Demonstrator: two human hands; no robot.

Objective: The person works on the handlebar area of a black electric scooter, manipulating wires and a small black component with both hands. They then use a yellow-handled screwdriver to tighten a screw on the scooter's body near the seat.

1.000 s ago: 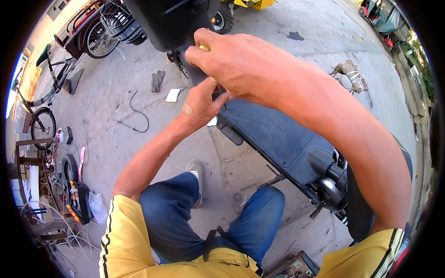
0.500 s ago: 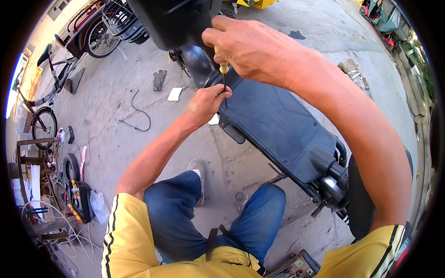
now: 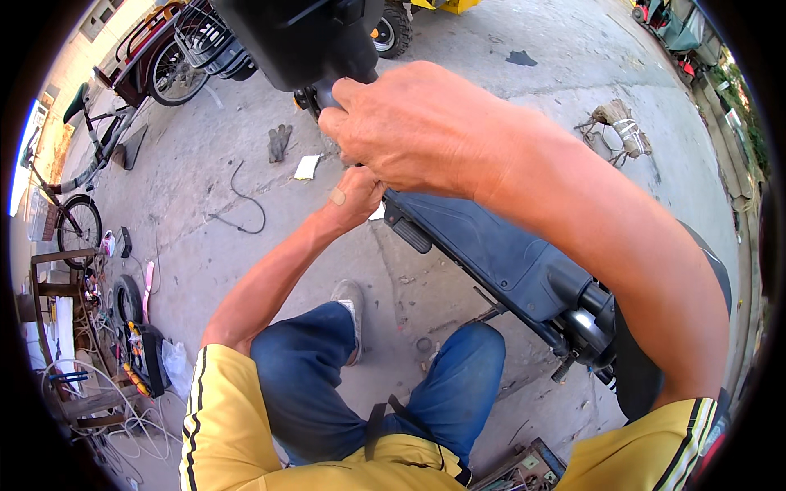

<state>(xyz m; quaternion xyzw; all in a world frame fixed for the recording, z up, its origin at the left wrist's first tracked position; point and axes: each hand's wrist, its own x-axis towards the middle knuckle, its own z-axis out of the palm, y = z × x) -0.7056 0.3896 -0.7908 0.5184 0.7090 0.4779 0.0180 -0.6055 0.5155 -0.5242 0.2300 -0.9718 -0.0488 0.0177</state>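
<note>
A dark grey scooter footboard (image 3: 483, 237) stretches from the middle toward the lower right. Over its far left end, my right hand (image 3: 409, 123) is closed, its knuckles up; the yellow-handled screwdriver seen in it earlier is now hidden by the hand. Just below and left, my left hand (image 3: 360, 195) has its fingers closed at the footboard's corner. Its fingertips are covered by my right hand, so what they pinch cannot be seen. The scooter's black front panel (image 3: 303, 37) rises beyond both hands.
On the concrete lie a grey glove (image 3: 279, 143), a white paper piece (image 3: 307, 168) and a black cable (image 3: 246, 196). At left are a bicycle (image 3: 78, 172), a tyre (image 3: 127, 299) and a black tool tray (image 3: 151, 356). A tied bundle (image 3: 629, 131) lies at the right.
My right hand has moved left and down, covering the screwdriver and the footboard's corner. My left hand has shifted slightly left and down. The front panel has turned a little in view.
</note>
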